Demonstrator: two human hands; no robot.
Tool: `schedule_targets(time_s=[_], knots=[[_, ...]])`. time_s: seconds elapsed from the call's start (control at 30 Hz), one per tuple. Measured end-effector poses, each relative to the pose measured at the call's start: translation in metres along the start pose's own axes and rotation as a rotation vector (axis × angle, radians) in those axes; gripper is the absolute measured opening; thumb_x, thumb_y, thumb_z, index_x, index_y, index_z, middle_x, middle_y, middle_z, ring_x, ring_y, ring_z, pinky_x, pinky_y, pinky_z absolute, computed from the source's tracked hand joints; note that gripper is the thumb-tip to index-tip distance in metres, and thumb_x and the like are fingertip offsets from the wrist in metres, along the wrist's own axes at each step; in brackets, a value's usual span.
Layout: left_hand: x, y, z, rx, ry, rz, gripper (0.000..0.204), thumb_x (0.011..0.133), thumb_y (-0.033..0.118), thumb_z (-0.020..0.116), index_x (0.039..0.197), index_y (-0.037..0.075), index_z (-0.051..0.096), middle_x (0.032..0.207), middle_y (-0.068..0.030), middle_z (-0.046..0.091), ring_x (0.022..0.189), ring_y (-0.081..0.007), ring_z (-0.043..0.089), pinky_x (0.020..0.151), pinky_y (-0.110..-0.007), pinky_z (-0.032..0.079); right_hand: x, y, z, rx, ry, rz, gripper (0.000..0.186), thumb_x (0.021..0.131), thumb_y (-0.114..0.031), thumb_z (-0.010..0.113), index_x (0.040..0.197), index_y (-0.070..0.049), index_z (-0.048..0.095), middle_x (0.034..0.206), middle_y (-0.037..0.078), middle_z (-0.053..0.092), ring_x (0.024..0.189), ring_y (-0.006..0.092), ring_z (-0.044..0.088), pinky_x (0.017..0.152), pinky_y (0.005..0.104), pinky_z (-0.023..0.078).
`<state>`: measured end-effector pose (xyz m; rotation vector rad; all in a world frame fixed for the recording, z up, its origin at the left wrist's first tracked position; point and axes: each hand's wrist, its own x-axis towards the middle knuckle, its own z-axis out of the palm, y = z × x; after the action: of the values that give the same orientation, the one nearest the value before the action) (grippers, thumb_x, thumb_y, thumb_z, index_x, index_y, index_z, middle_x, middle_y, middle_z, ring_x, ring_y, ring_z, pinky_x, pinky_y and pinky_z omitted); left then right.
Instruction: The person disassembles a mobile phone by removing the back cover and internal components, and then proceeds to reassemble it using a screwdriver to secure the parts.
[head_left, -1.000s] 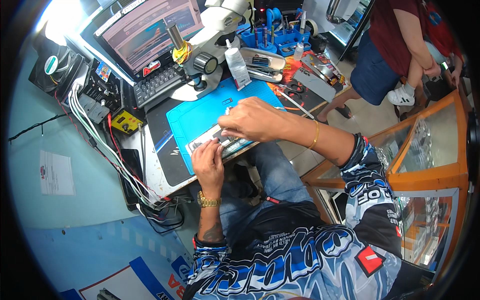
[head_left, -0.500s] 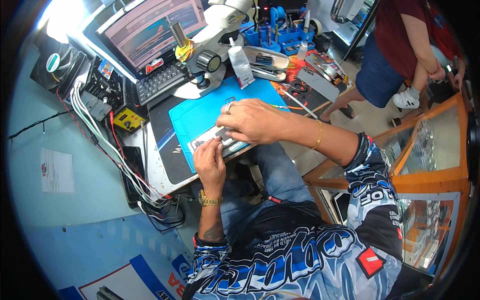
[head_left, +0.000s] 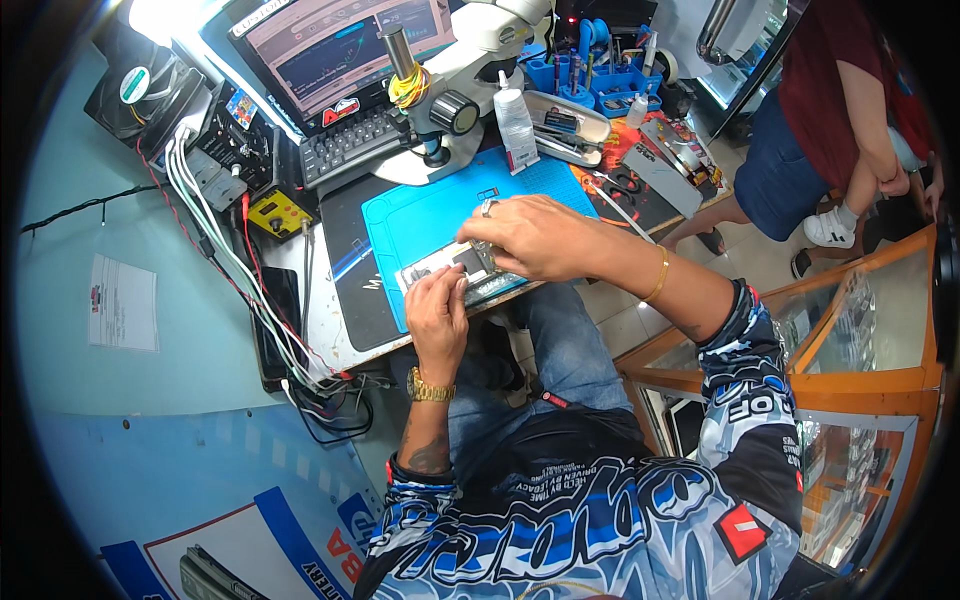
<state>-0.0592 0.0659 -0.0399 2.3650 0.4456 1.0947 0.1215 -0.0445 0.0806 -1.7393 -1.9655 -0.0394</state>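
A flat, opened device like a phone (head_left: 416, 273), pale and silver with a dark square on it, lies at the near edge of a blue work mat (head_left: 411, 215). My left hand (head_left: 437, 308) is at its near left side, fingers bent together and the tips pressed on it. Over its right part is my right hand (head_left: 537, 238), palm down with fingers curled toward the dark square. Those fingertips are partly hidden, and whatever they pinch is too small to make out.
A microscope (head_left: 440, 118) stands behind the mat, before a laptop (head_left: 345, 60). Right of it are a white squeeze bottle (head_left: 515, 125), a tool tray (head_left: 560, 130) and a blue organizer (head_left: 610, 85). Cables (head_left: 205, 230) run down the left; a person (head_left: 790, 140) stands at right.
My view has shifted, so the bench appears farther right. My right fingers have moved slightly on the device, showing more of its dark square. My left hand stays at its near side.
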Motion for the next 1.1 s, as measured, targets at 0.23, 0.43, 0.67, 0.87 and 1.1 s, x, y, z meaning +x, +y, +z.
schedule_targets(time_s=[0.23, 0.43, 0.67, 0.87, 1.1], knots=[[0.003, 0.002, -0.002, -0.048, 0.017, -0.07, 0.012, 0.094, 0.009, 0.071, 0.104, 0.004, 0.073, 0.1, -0.0124, 0.075, 0.099, -0.029, 0.071, 0.091, -0.04, 0.05, -0.002, -0.004, -0.013, -0.1, -0.129, 0.155, 0.021, 0.091, -0.022, 0.072, 0.103, -0.006, 0.066, 0.087, 0.014, 0.069, 0.082, 0.0359, 0.067, 0.073, 0.0467, 0.051], [0.012, 0.013, -0.021, -0.856, 0.173, -0.54, 0.016, 0.102, 0.012, 0.065, 0.103, -0.002, 0.071, 0.102, -0.0093, 0.075, 0.098, -0.0191, 0.072, 0.088, -0.035, 0.056, -0.009, -0.018, -0.029, 0.396, 0.312, 0.208, 0.015, 0.089, -0.015, 0.073, 0.097, -0.002, 0.071, 0.086, 0.012, 0.07, 0.079, 0.0261, 0.068, 0.073, 0.0377, 0.052], [0.015, 0.027, -0.034, -1.344, 0.145, -0.671, 0.016, 0.103, 0.013, 0.063, 0.105, -0.003, 0.069, 0.102, -0.0117, 0.073, 0.098, -0.0226, 0.073, 0.096, -0.04, 0.057, -0.016, -0.025, -0.02, 0.586, 0.37, 0.271, 0.013, 0.089, -0.013, 0.074, 0.094, -0.001, 0.071, 0.082, 0.009, 0.068, 0.076, 0.0196, 0.064, 0.073, 0.0321, 0.051], [0.011, 0.028, -0.037, -1.309, 0.107, -0.712, 0.015, 0.102, 0.011, 0.065, 0.106, -0.003, 0.068, 0.101, -0.0151, 0.074, 0.098, -0.0229, 0.073, 0.096, -0.039, 0.057, -0.02, -0.026, -0.019, 0.556, 0.352, 0.233, 0.009, 0.086, -0.008, 0.072, 0.092, -0.002, 0.069, 0.084, 0.008, 0.067, 0.079, 0.0201, 0.064, 0.075, 0.0332, 0.05], [0.005, 0.029, -0.034, -1.411, 0.045, -0.747, 0.016, 0.102, 0.012, 0.065, 0.106, -0.004, 0.068, 0.101, -0.015, 0.074, 0.098, -0.0233, 0.073, 0.095, -0.038, 0.057, -0.03, -0.029, -0.017, 0.538, 0.356, 0.235, 0.01, 0.083, -0.001, 0.075, 0.091, -0.002, 0.069, 0.087, 0.008, 0.068, 0.082, 0.0186, 0.064, 0.077, 0.0329, 0.05]])
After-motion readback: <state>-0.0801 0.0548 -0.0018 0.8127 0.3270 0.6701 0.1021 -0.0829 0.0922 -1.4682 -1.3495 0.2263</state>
